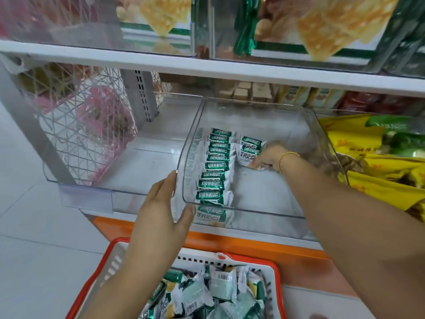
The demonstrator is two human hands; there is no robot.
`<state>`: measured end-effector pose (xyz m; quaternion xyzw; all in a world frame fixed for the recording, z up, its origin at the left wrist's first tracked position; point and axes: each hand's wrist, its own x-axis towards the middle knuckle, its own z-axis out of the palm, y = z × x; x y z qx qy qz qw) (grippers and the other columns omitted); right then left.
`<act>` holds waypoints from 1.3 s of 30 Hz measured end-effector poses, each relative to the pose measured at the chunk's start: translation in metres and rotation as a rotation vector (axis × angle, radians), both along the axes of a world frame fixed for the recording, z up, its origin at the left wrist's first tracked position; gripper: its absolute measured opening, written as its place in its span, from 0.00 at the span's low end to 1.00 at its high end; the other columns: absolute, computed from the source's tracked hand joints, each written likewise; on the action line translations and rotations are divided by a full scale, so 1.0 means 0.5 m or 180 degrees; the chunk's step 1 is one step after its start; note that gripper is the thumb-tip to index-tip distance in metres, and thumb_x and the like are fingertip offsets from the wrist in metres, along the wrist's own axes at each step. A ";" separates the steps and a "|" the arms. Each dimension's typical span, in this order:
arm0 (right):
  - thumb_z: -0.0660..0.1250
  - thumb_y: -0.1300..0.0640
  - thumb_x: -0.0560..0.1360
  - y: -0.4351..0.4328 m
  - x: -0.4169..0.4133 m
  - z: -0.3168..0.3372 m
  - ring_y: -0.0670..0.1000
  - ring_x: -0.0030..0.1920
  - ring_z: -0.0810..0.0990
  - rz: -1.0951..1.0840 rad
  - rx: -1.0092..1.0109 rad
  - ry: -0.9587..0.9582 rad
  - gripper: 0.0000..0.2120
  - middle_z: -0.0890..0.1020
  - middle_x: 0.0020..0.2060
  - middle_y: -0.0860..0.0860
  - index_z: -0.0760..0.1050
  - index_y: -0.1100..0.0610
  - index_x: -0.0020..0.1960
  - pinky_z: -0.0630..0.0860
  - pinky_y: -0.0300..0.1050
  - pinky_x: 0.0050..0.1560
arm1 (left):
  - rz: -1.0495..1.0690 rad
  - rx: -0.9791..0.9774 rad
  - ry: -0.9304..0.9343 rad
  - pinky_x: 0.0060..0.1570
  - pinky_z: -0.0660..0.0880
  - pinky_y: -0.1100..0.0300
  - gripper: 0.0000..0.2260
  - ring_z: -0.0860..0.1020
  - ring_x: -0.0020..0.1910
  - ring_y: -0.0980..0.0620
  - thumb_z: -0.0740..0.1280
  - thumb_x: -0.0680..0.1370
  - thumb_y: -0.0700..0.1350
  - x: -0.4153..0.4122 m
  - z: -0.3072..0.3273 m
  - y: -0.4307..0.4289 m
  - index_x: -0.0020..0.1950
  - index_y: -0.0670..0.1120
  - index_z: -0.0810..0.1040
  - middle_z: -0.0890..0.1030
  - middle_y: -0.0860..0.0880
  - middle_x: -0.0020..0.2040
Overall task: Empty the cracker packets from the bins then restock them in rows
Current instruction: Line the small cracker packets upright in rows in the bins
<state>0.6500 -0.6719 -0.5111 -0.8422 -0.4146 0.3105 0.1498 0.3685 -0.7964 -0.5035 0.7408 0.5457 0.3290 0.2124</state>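
Cracker packets (213,171) fill one row along the left wall of the clear bin (276,125), front to back, so your restocking is well begun. Your right hand (266,157) pinches a packet (249,149) in its fingers, starting a second row at the back. Your left hand (161,203), fingers straight and together, steadies the bin's front left corner. Many more lie in the red basket (92,284) below the white shelf (147,166), over pale floor tiles (34,226).

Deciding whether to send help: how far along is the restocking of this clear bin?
Done: the clear bin holds one row of cracker packets along its left wall. In hand: the right hand pinches a packet starting a second row at the back, while the left hand steadies the bin's corner. Left: the rest of the bin, with loose packets in the basket.
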 end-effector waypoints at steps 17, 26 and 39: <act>0.71 0.53 0.72 -0.052 -0.048 0.066 0.51 0.38 0.78 0.0127 0.1030 -0.0095 0.12 0.79 0.35 0.55 0.77 0.63 0.46 0.74 0.40 0.35 | -0.0038 -0.0169 0.0339 0.61 0.68 0.63 0.24 0.73 0.64 0.51 0.66 0.78 0.47 -0.002 0.038 -0.063 0.73 0.46 0.67 0.70 0.48 0.70; 0.74 0.50 0.71 -0.431 -0.172 0.078 0.39 0.26 0.70 0.2292 0.1266 0.0295 0.14 0.74 0.25 0.43 0.75 0.56 0.34 0.65 0.32 0.29 | -0.0594 -0.0949 0.1167 0.35 0.70 0.62 0.11 0.76 0.35 0.53 0.66 0.77 0.48 -0.056 -0.107 -0.201 0.35 0.51 0.71 0.77 0.51 0.35; 0.66 0.62 0.75 -0.606 -0.280 -0.326 0.50 0.29 0.69 0.3412 -0.1193 -0.1145 0.18 0.68 0.28 0.52 0.64 0.58 0.30 0.63 0.41 0.25 | -0.0811 -0.2848 0.1315 0.51 0.71 0.63 0.32 0.76 0.55 0.53 0.75 0.70 0.52 -0.121 -0.356 -0.382 0.70 0.49 0.67 0.74 0.50 0.62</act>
